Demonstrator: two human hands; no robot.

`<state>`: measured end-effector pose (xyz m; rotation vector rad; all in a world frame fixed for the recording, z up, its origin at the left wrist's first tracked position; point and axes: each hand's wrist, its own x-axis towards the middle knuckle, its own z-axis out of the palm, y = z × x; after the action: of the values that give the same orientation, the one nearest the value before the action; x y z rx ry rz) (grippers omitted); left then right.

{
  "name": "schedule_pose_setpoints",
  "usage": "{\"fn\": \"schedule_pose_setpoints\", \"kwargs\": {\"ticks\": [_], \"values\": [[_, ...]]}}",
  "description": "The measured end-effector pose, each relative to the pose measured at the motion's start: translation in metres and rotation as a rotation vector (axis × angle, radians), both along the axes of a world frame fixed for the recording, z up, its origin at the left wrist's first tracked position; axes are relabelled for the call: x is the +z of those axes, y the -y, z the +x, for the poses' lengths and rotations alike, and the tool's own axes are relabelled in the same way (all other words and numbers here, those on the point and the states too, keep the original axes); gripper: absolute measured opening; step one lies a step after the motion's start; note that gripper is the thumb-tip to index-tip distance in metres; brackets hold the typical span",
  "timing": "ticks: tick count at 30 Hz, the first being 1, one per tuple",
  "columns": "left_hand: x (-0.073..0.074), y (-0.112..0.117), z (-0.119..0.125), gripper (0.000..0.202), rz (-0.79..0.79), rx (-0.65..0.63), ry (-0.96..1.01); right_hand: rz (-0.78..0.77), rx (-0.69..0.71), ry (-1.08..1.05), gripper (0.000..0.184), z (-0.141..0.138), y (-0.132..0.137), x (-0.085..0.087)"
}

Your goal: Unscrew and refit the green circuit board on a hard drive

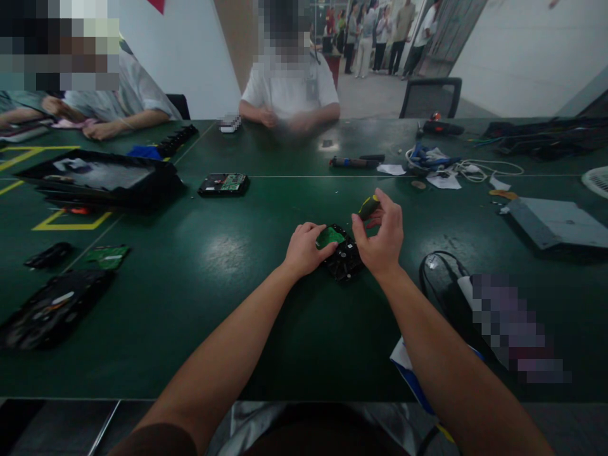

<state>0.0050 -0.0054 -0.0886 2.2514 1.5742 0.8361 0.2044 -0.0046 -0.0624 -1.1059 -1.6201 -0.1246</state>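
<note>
A black hard drive [346,261] with a green circuit board [331,236] on its upper left part lies on the green tabletop before me. My left hand [306,248] grips its left side, with fingertips and thumb at the circuit board. Just right of the drive, my right hand [384,237] is closed around a screwdriver [368,207] with a dark green and yellow handle. The handle tilts upward to the right. I cannot make out the screwdriver's shaft or tip, so whether it touches the drive is unclear.
Another drive [223,184] lies beyond my left hand. At left are stacked black trays [156,180], an opened drive [59,307] and a loose circuit board [108,256]. Cables [494,166] and a grey metal box [560,221] lie at right. A person [289,95] sits opposite.
</note>
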Motion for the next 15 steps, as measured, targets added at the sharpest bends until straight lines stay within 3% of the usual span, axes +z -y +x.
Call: {"fn": "schedule_pose_setpoints", "kwargs": {"ticks": [15], "values": [[0.0000,0.0001,-0.0004,0.058,0.005,-0.004,-0.001,0.008,0.037,0.023,0.067,0.0004,-0.0010,-0.0007]]}}
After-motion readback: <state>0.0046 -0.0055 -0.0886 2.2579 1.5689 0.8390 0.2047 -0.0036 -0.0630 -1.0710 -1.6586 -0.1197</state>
